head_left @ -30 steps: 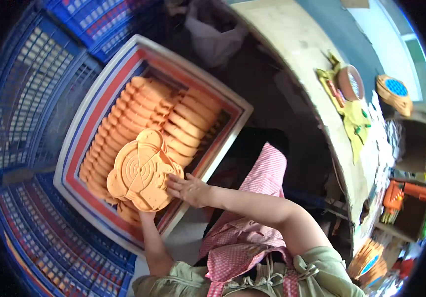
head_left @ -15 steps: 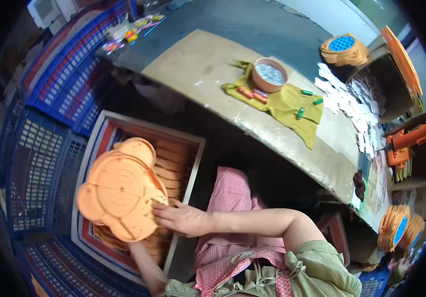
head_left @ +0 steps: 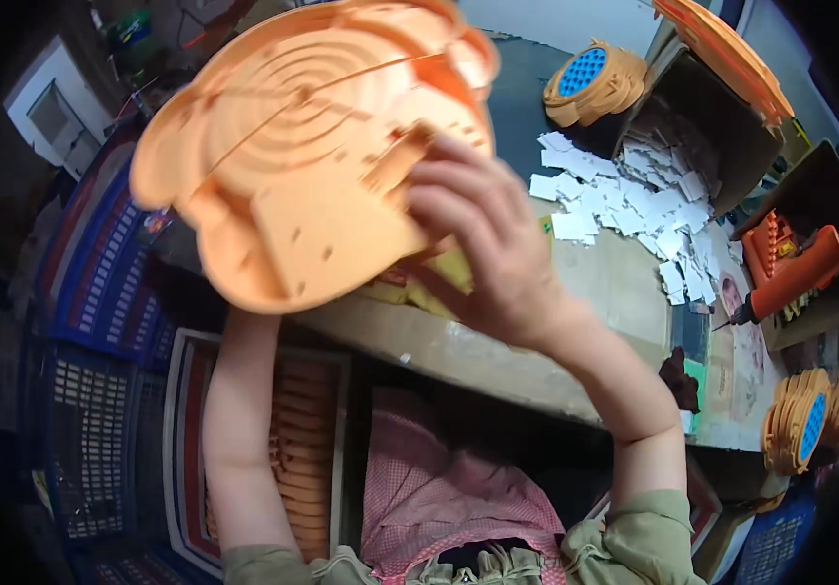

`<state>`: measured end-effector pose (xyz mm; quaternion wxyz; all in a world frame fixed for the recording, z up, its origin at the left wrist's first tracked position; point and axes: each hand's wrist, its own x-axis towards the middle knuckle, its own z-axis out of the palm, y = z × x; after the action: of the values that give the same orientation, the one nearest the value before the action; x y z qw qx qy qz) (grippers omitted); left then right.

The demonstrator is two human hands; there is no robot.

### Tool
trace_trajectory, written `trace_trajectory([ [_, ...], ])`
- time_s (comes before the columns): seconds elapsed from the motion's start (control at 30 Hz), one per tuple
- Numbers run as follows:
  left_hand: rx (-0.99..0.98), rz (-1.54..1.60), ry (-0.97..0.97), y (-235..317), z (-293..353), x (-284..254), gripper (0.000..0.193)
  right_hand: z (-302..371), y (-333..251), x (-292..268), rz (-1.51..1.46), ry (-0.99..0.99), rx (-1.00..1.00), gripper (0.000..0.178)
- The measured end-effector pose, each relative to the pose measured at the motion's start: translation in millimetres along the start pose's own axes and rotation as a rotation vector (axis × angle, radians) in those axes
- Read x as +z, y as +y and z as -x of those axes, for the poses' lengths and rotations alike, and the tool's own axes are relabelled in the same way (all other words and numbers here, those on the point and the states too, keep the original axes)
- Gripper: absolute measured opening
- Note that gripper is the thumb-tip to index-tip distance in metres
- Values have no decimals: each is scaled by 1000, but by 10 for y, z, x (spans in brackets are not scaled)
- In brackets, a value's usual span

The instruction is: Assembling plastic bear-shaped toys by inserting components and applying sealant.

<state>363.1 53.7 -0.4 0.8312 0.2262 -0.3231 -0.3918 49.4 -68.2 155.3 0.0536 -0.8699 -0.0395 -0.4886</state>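
A large orange plastic shell with rounded lobes, concentric rings and small holes is raised in front of me, over the crate and the near edge of the table. My right hand grips its right side, fingers bent over a small raised part near the edge. My left forearm reaches up behind the shell's lower edge; the left hand itself is hidden by the shell. Below, more orange shells are stacked on edge in a crate. The shell covers most of the yellow-green cloth on the table.
The worktable runs across in front of me. White paper pieces lie spread at its right, near a cardboard box. An orange power driver sits farther right. Orange parts with blue discs stand behind. Blue crates are at left.
The shell has been lifted out from above the crate, up toward the table and closer to view. Both arms have risen with it, and the view has shifted.
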Motion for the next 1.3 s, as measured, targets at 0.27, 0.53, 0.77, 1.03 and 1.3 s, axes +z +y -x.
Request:
trace_trajectory([
  [0.27, -107, -187, -30, -1555, -2088, 580, 53, 249, 1509, -368, 109, -57, 187, 50],
  [0.53, -534, -280, 92, -1683, -2262, 634, 67, 473, 2061, -134, 100, -144, 304, 50],
  [0.77, -995, -1016, 100, -786, -2035, 864, 49, 423, 2209, -84, 39, -198, 323, 53],
  [1.03, 989, -1876, -573, -1045, -1954, 1934, 54, 1374, 1682, -32, 209, -154, 594, 30],
  [1.3, 154, -1985, -745, -1143, -2312, 2059, 85, 1595, 1548, 82, 376, -604, 419, 19],
])
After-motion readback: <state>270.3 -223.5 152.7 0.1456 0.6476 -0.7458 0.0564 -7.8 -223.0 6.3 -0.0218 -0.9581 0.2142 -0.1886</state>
